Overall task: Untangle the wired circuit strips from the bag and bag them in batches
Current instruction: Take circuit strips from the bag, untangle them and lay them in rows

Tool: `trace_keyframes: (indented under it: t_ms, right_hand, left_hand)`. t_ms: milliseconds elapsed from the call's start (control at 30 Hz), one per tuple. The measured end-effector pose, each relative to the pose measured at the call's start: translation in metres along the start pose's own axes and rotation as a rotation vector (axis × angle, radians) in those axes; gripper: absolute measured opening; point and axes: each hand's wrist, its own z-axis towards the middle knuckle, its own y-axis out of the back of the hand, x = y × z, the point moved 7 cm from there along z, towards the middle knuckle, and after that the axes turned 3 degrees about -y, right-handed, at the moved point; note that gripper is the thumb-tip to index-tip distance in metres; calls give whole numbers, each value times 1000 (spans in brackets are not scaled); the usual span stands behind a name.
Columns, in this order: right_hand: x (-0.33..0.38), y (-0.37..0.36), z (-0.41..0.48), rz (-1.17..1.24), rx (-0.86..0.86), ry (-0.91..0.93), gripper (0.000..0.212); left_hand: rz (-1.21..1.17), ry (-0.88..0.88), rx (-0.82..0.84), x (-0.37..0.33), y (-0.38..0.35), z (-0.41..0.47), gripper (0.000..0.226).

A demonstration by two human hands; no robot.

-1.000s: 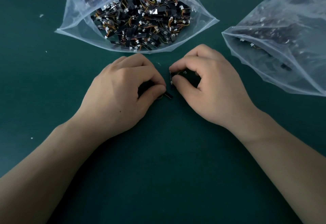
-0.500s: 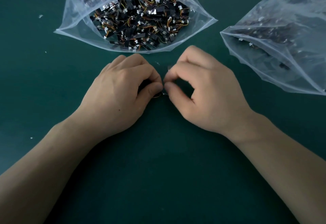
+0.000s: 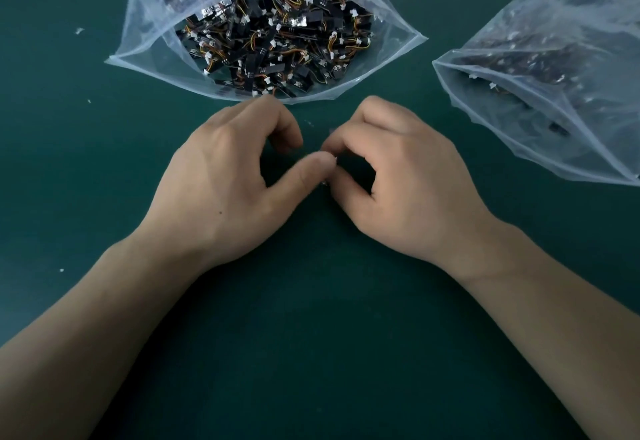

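Now the left hand's [image 3: 228, 180] pinch has parted, whether empty I cannot tell; at its thumb tip the right hand [image 3: 405, 187] pinches a near-hidden circuit strip [image 3: 333, 160], probably freed.

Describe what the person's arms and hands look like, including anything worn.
Both the left hand and the right hand are bare: no gloves, rings or watch visible. The left forearm and right forearm are uncovered too, with no sleeve in view.

Two hands [image 3: 221, 183] [image 3: 408, 190], two clear bags [image 3: 152, 7] [image 3: 588, 24], and wired circuit strips [image 3: 277, 45], seemingly hundreds, too tangled to count.
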Motion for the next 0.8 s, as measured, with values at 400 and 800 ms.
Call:
trace_keyframes:
  t_ms: [400, 800]
  right_hand:
    - [-29, 7, 6, 122, -71, -210, 12]
    - [-18, 0, 5, 18, 1, -131, 22]
  left_hand:
    - [82, -1, 16, 5, -3, -1, 8]
    - [121, 104, 90, 5, 1, 0, 44]
